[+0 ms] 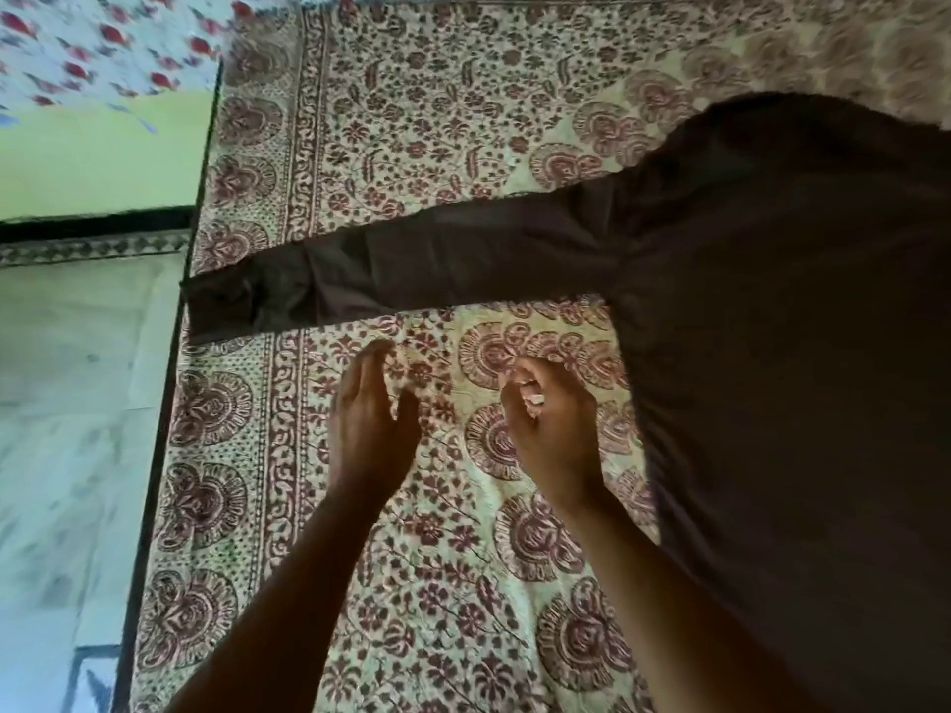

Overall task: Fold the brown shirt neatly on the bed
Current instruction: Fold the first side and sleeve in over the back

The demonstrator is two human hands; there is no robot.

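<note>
The brown shirt (782, 352) lies flat on the bed (411, 120), its body filling the right side. One long sleeve (411, 270) stretches left, and its cuff reaches the bed's left edge. My left hand (368, 424) hovers just below the sleeve with fingers straight and relaxed, holding nothing. My right hand (550, 429) is beside the shirt's body, below the armpit, with fingers curled inward and nothing visible in its grip. Neither hand touches the shirt.
The bed carries a cream sheet with a maroon floral print and a patterned border. Its dark left edge (154, 481) drops to a pale tiled floor (67, 403). A yellow-green wall (103, 156) and a flowered cloth (103, 38) lie at the upper left.
</note>
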